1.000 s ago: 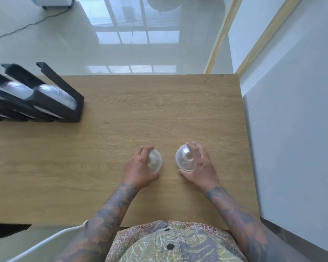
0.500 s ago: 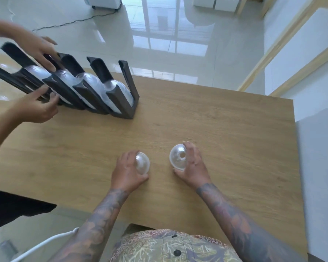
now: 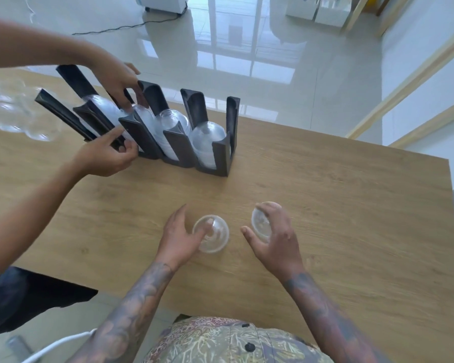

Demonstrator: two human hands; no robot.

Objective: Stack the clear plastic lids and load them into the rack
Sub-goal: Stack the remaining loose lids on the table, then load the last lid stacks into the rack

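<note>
Two clear dome lids are near the table's front middle. My left hand [image 3: 177,238] has its fingertips on the left lid [image 3: 212,238], which lies dome up on the wood, thumb spread away. My right hand [image 3: 277,238] grips the right lid [image 3: 259,223] on edge between thumb and fingers, just above the table. The two lids are about a hand's width apart. Farther back stands the black slotted rack [image 3: 222,155], with stacks of clear lids [image 3: 207,134] leaning in several of its slots.
Another person's two hands [image 3: 108,158] [image 3: 116,77] hold the rack's left end. Loose clear lids [image 3: 16,113] lie blurred at the far left of the wooden table [image 3: 351,205]. The table's right edge meets a white wall; glossy floor lies beyond.
The other person's hands have slid the rack to the right, closer to me. My left hand has loosened, and its lid now lies flat. The right hand keeps its lid.
</note>
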